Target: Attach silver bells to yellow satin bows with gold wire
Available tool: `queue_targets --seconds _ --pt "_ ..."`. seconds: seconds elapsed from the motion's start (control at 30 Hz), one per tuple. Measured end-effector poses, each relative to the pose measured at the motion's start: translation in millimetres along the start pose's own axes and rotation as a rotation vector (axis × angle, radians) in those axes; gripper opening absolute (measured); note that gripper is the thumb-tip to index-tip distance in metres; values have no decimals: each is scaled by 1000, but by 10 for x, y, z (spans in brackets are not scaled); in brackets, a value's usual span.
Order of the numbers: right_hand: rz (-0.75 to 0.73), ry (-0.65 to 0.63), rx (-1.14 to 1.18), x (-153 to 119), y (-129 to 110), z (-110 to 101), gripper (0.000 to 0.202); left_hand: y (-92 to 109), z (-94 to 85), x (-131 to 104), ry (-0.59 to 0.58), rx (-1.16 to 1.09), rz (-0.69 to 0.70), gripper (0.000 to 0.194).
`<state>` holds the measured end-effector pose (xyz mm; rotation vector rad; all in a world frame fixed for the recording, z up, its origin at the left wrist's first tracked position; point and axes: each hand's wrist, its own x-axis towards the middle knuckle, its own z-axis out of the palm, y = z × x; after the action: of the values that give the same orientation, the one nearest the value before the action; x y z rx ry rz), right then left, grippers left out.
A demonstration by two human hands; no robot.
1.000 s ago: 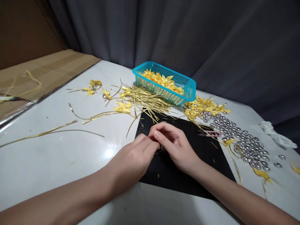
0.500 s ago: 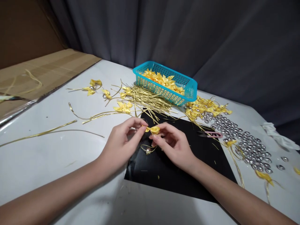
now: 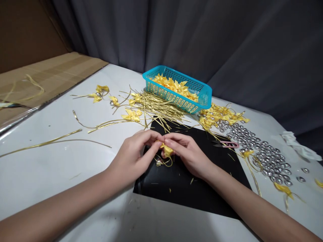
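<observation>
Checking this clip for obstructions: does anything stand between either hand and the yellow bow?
Nothing visible does. The left hand and right hand both pinch the yellow bow, partly hiding it, above the black mat. The pink-handled snips lie off to the right, beyond the right hand.

Passable in front of black rectangular mat (image 3: 181,191); blocked above by bare left hand (image 3: 135,153) and right hand (image 3: 190,153), beyond by thin gold cords (image 3: 164,108).
</observation>
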<state>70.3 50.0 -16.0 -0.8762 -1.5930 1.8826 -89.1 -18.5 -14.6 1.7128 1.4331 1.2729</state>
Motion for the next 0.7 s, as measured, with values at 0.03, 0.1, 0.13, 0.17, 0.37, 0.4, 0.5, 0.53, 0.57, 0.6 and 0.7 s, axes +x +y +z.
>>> queue_targets --seconds 0.03,0.1,0.13,0.17,0.37,0.4,0.5,0.53,0.57,0.6,0.7 --pt "-6 21 8 6 -2 8 21 0 -4 -1 6 44 40 9" --pt "-30 60 15 6 -3 30 19 -2 -12 0 27 135 128 9" --pt "-52 81 5 3 -4 40 18 -5 -14 2 35 174 166 10" --pt "-83 97 -27 -1 -5 48 16 -9 -16 4 37 204 192 10" --pt "-378 175 -381 -24 -59 55 12 -18 -7 5 12 242 215 11" --pt "-407 176 -413 -30 -73 56 11 -13 -5 2 8 244 226 11" --pt "-454 175 -456 -50 -108 72 9 9 -2 -4 -13 256 267 12" --pt "-458 183 -450 -58 -115 79 8 17 -2 -5 -19 261 283 12" --pt "-457 190 -438 -65 -122 87 8 23 -4 -5 -24 268 300 12" --pt "-452 196 -424 -72 -128 94 7 28 -7 -5 -30 276 318 12" --pt "-429 207 -398 -87 -145 107 7 36 -12 -4 -51 302 363 13"
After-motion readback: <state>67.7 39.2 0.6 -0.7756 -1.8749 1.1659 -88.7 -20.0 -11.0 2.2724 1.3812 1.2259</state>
